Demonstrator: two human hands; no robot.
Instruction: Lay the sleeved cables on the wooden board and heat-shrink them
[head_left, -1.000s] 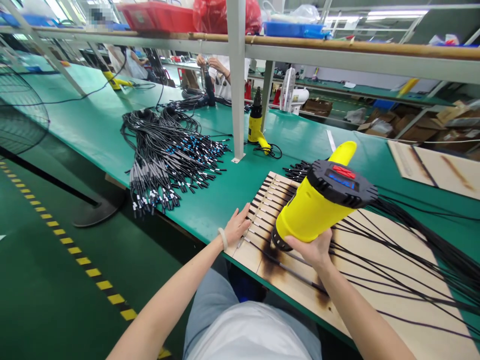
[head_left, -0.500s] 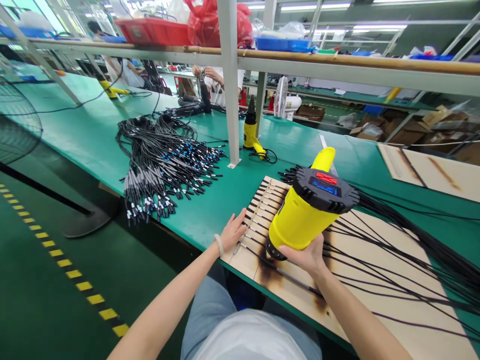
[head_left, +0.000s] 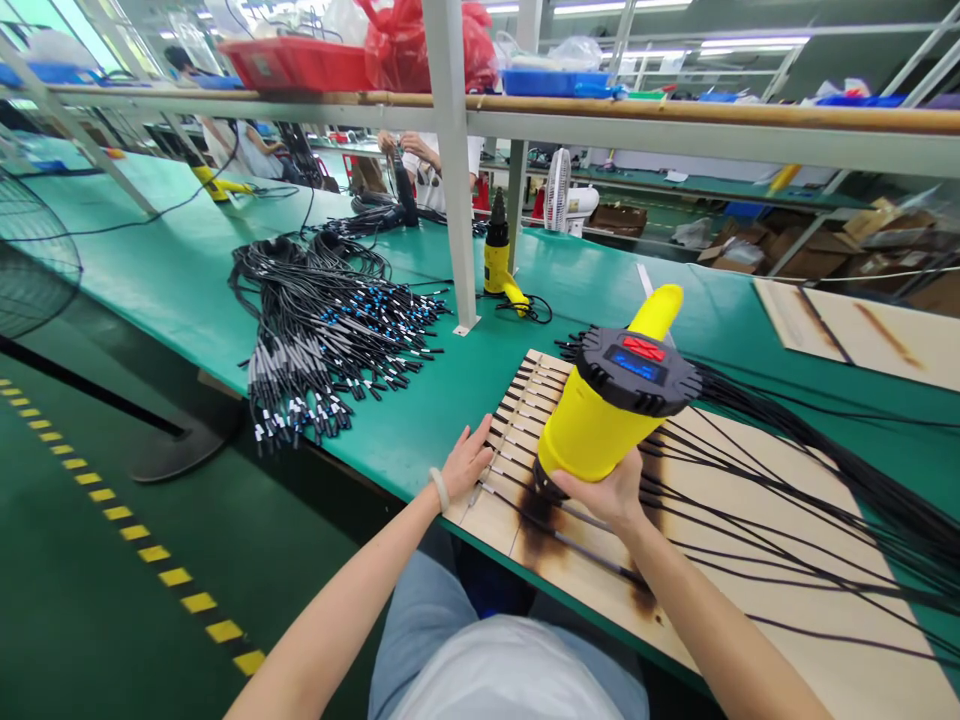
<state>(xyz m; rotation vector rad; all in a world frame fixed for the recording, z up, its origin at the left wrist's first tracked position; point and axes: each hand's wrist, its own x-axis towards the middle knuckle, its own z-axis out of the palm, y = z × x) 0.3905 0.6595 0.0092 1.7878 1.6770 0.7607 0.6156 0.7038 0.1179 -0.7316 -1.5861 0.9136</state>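
My right hand [head_left: 606, 490] is wrapped round the yellow body of a heat gun [head_left: 592, 425], whose black nozzle points down over the wooden board [head_left: 712, 620]. Black cables [head_left: 750, 475] run across the board, their ends lined up in a slotted strip [head_left: 517, 420] at its left side. My left hand [head_left: 466, 462] lies flat with fingers spread on the strip's near left edge, touching the cable ends. Dark scorch marks show on the wood under the nozzle. What the nozzle's tip faces is partly hidden.
A large cable bundle [head_left: 330, 340] lies on the green table [head_left: 420, 430] to the left. Behind the board are a metal post [head_left: 454, 180] and a second yellow heat gun [head_left: 496, 262]. A person's hands [head_left: 412, 148] hold cables across the table. A scorched board [head_left: 862, 330] lies far right.
My right hand has moved the heat gun slightly up the board, away from the near edge, and tilted it a little. My left hand stays in place.
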